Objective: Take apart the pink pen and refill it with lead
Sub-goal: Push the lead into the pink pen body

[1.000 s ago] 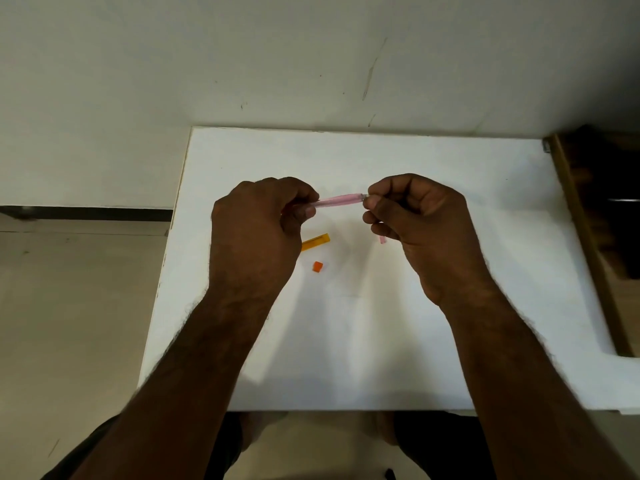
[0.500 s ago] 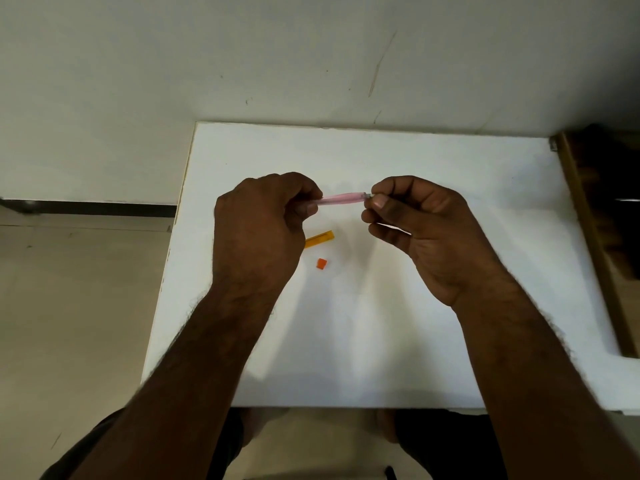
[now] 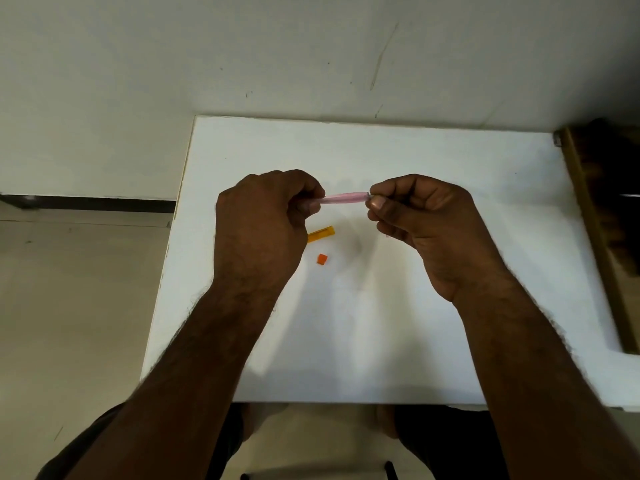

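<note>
The pink pen [image 3: 343,198] is held level above the white table [image 3: 381,323], between both hands. My left hand [image 3: 263,226] is closed around its left end, which is hidden in the fist. My right hand [image 3: 415,220] pinches the pen's right end, where a small grey tip shows, between thumb and forefinger. Beneath the pen, a yellow-orange lead case [image 3: 321,234] lies on the table, partly behind my left hand. A small orange cap [image 3: 321,259] sits just below it.
A white wall rises behind the table. A brown wooden piece of furniture [image 3: 602,220] stands against the table's right edge. The floor [image 3: 69,306] lies beyond the table's left edge. My knees show below the front edge.
My right hand has rolled slightly at the pen's right end, thumb now facing up. The small pink piece seen on the table a second ago is hidden behind that hand.
</note>
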